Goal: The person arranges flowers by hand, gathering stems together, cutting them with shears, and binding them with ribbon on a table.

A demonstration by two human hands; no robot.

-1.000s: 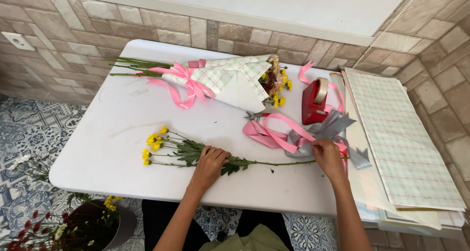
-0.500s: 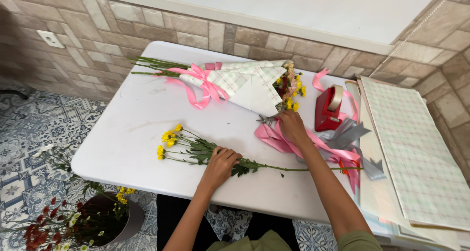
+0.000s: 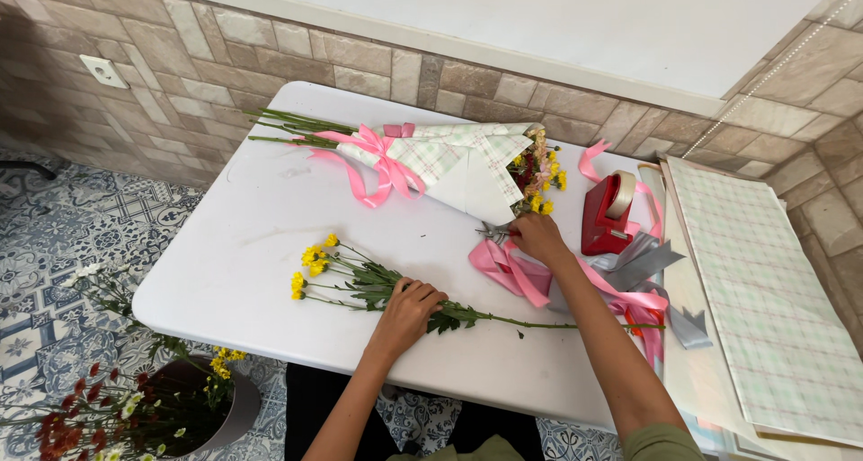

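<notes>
Yellow flower stems [image 3: 378, 292] under left hand [image 3: 409, 308]; right hand [image 3: 538, 236] on scissors [image 3: 493, 234].

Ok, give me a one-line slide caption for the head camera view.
Left hand pins yellow chrysanthemum stems on a white table; right hand reaches scissors beside a wrapped bouquet.

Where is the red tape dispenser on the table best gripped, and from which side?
Grip the red tape dispenser across its narrow body below the roll, coming from above. It stands upright and apart from the right hand; ribbon crowds its base.
</notes>
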